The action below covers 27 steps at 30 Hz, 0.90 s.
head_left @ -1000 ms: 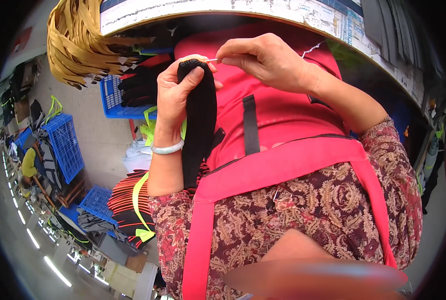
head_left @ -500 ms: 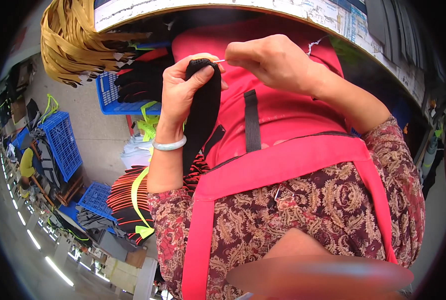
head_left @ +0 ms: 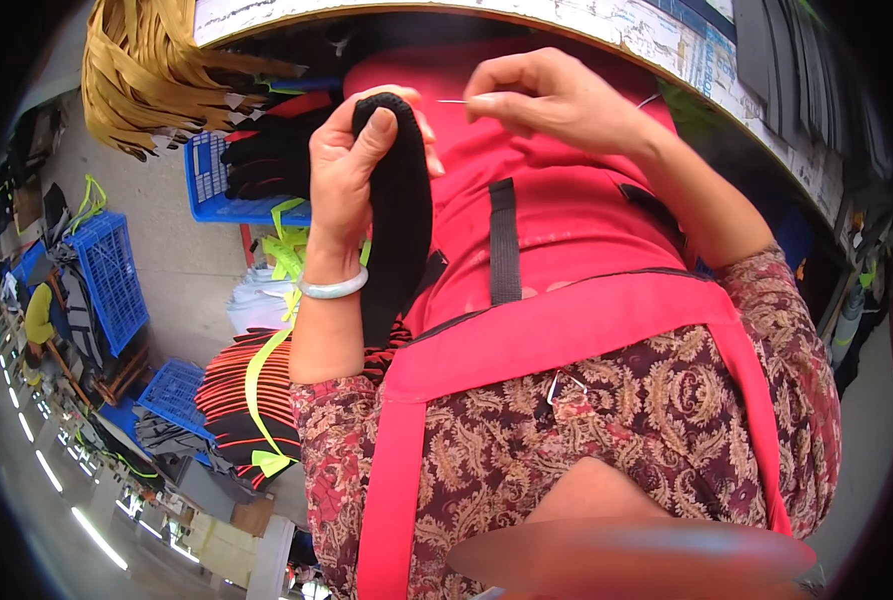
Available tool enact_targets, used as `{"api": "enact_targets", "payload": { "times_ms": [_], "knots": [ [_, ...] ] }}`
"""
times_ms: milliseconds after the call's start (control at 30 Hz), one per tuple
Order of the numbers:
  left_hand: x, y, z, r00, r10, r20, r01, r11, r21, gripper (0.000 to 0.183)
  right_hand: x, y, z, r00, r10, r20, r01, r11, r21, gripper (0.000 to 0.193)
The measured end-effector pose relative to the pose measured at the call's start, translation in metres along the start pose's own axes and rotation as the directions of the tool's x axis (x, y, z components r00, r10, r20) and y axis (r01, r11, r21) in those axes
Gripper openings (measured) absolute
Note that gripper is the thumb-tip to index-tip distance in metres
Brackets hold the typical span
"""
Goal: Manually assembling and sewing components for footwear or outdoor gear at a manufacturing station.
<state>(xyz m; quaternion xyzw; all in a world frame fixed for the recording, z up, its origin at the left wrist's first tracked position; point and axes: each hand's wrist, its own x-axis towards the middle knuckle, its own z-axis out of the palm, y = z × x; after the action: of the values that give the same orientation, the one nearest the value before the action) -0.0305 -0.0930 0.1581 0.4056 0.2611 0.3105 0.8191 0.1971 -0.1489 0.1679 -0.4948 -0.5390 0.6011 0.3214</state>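
Observation:
My left hand (head_left: 351, 175) grips a black knitted piece (head_left: 398, 215) near its rounded top end; the rest of it hangs down past my wrist, which wears a pale bangle (head_left: 332, 288). My right hand (head_left: 551, 100) pinches a thin sewing needle (head_left: 454, 101) between thumb and forefinger, its tip pointing left and a short gap away from the black piece. Both hands are over red fabric (head_left: 556, 225) with black straps (head_left: 503, 243) that lies in my lap, against a red apron (head_left: 566, 330).
A workbench edge (head_left: 666, 60) curves across the top right. Blue plastic crates (head_left: 111, 275) stand on the floor at left, one (head_left: 216, 180) with black goods. A bundle of tan strips (head_left: 156, 70) hangs top left. A tied stack of black-and-orange striped pieces (head_left: 241, 400) sits below my left arm.
My right hand has pulled away from the black piece to the right, drawing the needle clear. My left hand has kept its grip and shifted slightly.

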Motion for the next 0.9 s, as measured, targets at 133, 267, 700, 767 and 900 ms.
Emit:
{"api": "enact_targets", "payload": {
  "times_ms": [133, 267, 700, 767, 900],
  "knots": [
    [-0.009, 0.005, 0.003, 0.998, -0.061, -0.01, 0.062, 0.972, 0.228, 0.019, -0.009, -0.019, -0.006, 0.995, -0.091, -0.03, 0.081, 0.969, -0.234, 0.02],
    [-0.012, 0.0, 0.002, 1.0, -0.028, -0.003, 0.027, 0.916, 0.401, 0.02, -0.006, -0.038, 0.002, 0.989, -0.142, 0.027, 0.141, 0.908, -0.394, 0.019],
    [-0.012, -0.019, 0.004, 0.997, -0.021, 0.073, -0.011, 0.909, 0.416, 0.016, 0.0, -0.015, 0.008, 0.984, 0.142, 0.108, -0.147, 0.989, 0.031, 0.018],
    [-0.013, -0.019, 0.013, 0.999, 0.018, -0.05, 0.0, 0.941, 0.339, 0.013, 0.002, 0.0, 0.014, 0.967, 0.217, 0.131, -0.254, 0.849, 0.464, 0.018],
    [-0.009, -0.019, 0.004, 0.995, -0.046, -0.089, 0.071, 0.948, 0.309, 0.013, 0.012, 0.01, 0.016, 0.964, 0.201, 0.173, -0.263, 0.818, 0.512, 0.021]
  ]
}}
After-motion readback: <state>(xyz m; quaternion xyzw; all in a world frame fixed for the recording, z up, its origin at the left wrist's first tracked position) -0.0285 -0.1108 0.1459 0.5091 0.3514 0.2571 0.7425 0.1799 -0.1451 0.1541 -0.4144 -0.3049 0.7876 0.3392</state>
